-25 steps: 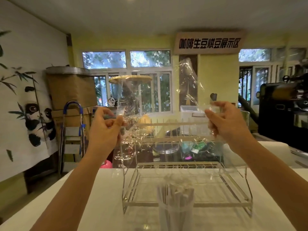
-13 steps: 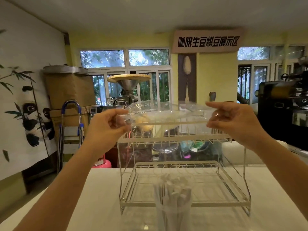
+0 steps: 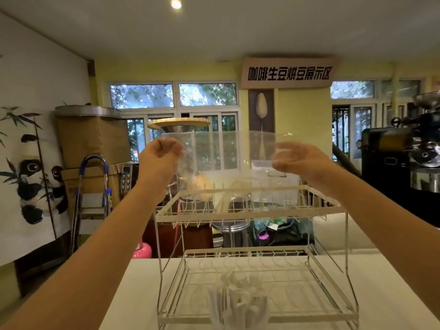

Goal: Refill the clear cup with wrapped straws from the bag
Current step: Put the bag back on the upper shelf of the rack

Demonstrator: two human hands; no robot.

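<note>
I hold a clear, empty-looking plastic bag (image 3: 228, 153) stretched between both hands at chest height, above the top shelf of a white wire rack (image 3: 250, 210). My left hand (image 3: 162, 160) pinches the bag's left edge. My right hand (image 3: 300, 160) grips its right edge and looks blurred. Below, at the near edge of the white counter (image 3: 385, 282), a clear cup (image 3: 238, 310) stands in front of the rack, packed with white paper-wrapped straws (image 3: 240, 284).
The two-tier wire rack fills the counter's middle. Beyond the counter are a folded step ladder (image 3: 94, 186), stacked cardboard boxes (image 3: 92, 139), a pink item on the floor (image 3: 142, 251), and a black roasting machine (image 3: 404, 158) at right.
The bag went from hanging upright to folded flat, then spread wide again between my hands. Both hands stayed raised over the rack; the view tilted upward.
</note>
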